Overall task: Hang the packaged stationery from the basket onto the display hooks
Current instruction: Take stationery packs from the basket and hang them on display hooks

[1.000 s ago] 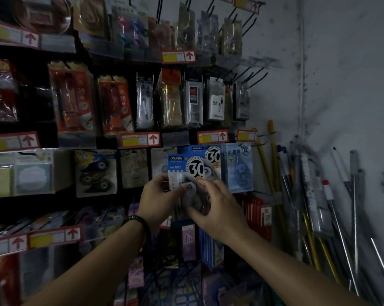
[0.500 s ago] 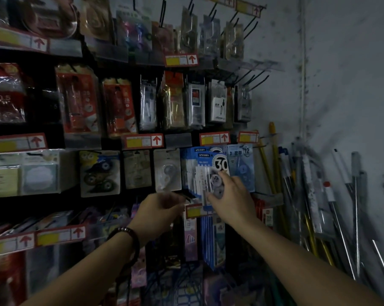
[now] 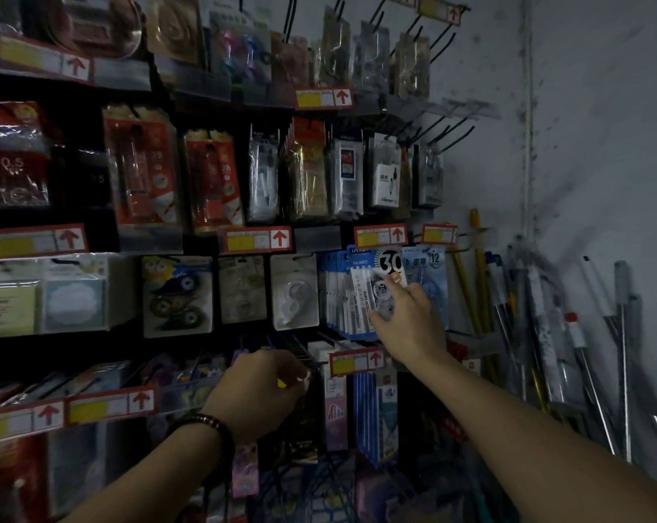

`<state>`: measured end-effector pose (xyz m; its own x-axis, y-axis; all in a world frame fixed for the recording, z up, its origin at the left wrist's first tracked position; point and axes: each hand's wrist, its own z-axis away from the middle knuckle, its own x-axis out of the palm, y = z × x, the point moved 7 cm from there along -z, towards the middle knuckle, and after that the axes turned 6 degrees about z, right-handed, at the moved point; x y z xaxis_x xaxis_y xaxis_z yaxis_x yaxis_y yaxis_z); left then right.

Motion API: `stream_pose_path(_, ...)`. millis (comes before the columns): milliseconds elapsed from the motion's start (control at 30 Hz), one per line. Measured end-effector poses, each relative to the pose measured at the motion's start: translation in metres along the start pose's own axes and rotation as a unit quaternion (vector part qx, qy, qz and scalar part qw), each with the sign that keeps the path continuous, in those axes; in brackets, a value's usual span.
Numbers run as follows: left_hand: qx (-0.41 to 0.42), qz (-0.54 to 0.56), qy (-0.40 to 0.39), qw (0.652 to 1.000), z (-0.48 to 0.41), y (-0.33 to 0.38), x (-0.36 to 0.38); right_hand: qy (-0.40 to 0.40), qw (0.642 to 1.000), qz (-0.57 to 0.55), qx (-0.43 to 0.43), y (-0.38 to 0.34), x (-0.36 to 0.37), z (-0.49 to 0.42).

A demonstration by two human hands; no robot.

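A blue correction-tape pack marked "30" (image 3: 376,275) hangs at the front of a row of the same packs on a display hook, in the third row of the rack. My right hand (image 3: 404,320) reaches up to it, and its straight fingers lie on the pack's front and press it back. My left hand (image 3: 261,388), with a dark bracelet on the wrist, hangs lower by the hooks of the row below. Its fingers are loosely curled and I see nothing in them. A blue wire basket (image 3: 312,492) shows dimly at the bottom.
Packs of pens, leads and tape fill the hooks (image 3: 145,171) to the left and above, with red arrow price tags (image 3: 257,239) under each row. Bare black hooks (image 3: 451,135) jut out at the upper right. Several long poles (image 3: 546,334) lean against the right wall.
Both hands held the "30" pack in front of the rack; now it hangs on its hook. My left hand let go and dropped down-left; my right followed the pack up-right.
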<state>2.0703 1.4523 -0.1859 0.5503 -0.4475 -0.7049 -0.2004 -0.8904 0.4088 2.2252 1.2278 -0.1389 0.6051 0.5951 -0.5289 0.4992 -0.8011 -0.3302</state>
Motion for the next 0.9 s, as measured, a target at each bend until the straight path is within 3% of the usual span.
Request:
stream_pose_path(600,0.003,-0.058,-0.009,0.998,0.013,-0.014,0.004,-0.037,0.999,0.029,0.009,-0.027,0.028,-0.010)
stream_pose_path(900,-0.019,-0.036,-0.040,0.998,0.069,-0.027,0.001,-0.033,0.996,0.080,-0.032,-0.030,-0.004,0.044)
